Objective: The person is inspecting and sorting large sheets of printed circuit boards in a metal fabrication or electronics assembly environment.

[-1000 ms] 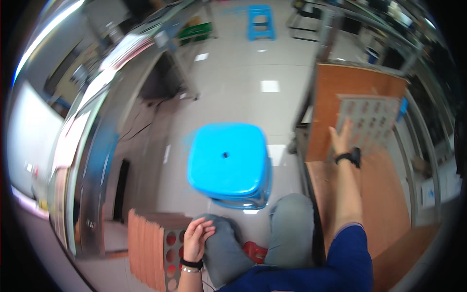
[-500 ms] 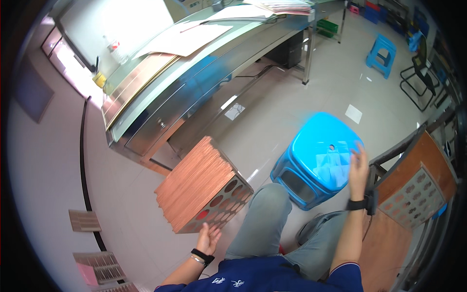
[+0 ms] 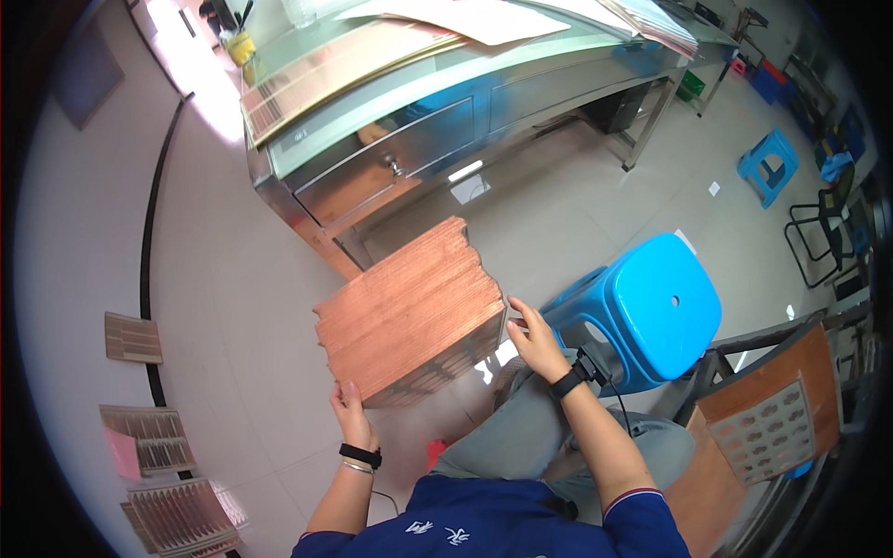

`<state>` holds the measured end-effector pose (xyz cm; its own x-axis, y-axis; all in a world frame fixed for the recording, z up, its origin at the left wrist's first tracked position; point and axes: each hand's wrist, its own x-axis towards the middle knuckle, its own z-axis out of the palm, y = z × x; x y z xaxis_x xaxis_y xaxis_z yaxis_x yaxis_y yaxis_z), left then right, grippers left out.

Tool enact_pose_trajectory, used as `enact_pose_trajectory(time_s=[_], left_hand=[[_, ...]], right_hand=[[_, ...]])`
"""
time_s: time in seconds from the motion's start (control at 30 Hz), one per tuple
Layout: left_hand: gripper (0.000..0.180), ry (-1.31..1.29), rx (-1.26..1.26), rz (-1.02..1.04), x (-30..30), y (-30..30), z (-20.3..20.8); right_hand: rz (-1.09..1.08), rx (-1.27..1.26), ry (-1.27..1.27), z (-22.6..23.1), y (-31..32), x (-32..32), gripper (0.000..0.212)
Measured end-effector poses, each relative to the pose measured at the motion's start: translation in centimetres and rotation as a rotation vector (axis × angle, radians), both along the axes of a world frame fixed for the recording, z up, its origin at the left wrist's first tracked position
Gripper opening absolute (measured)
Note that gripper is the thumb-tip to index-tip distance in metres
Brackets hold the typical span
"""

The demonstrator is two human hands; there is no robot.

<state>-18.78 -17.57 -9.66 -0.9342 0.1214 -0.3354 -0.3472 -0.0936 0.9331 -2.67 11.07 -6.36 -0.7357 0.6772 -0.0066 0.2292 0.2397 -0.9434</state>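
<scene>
A thick stack of copper-coloured sheets [image 3: 409, 312] with ragged, wavy ends is in front of me, left of my knees. Rows of round holes show dimly on its near side. My left hand [image 3: 353, 418] grips its near left corner, with the thumb up against the edge. At the opposite end, my right hand [image 3: 535, 339] has its fingertips on the right corner. Most of the fingers' undersides are hidden. Just right of that hand stands a blue plastic stool [image 3: 668, 302] with a small hole in its seat.
A metal desk [image 3: 409, 149] with papers [image 3: 484, 23] on top stands ahead. Patterned sheets [image 3: 181, 516] lean along the left wall. On the right is a brown wooden chair [image 3: 781, 409]. Farther back are another blue stool [image 3: 770, 167] and a black chair [image 3: 823, 228].
My right hand has moved left from the blue stool to the stack's right corner. My left hand has taken its left corner. The stack has turned, showing less of its holed side.
</scene>
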Motion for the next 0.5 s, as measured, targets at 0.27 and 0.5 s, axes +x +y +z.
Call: enact_pose_trajectory(time_s=[0.27, 0.5], left_hand=[[0.057, 0.048, -0.123, -0.068, 0.0, -0.2, 0.6], [0.064, 0.022, -0.098, -0.056, 1.1, 0.2, 1.5]], right_hand=[[0.026, -0.045, -0.129, 0.7, -1.4, 2.5, 0.045], [0.158, -0.095, -0.187, -2.5, -5.8, 2.6, 0.050]])
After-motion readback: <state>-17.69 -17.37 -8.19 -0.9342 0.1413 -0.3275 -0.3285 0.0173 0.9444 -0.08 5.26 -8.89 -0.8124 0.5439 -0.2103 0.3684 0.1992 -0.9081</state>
